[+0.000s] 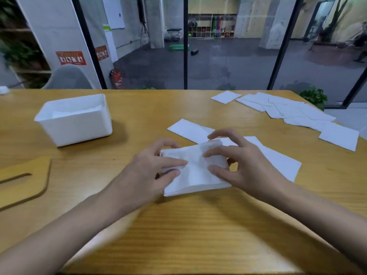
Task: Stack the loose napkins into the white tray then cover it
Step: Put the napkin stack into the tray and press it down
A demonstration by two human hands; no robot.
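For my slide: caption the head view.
Left hand and right hand hold a napkin stack near the white tray.

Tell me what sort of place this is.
Likely a gym or sports centre: the wooden table sits by a glass wall overlooking a hall with ball-filled cubbies and a green mat.

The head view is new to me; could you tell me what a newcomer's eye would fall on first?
The left hand and right hand hold a stack of napkins at centre. More loose napkins lie scattered far right; the white tray stands far left, the slotted wooden lid nearer, at the left edge.
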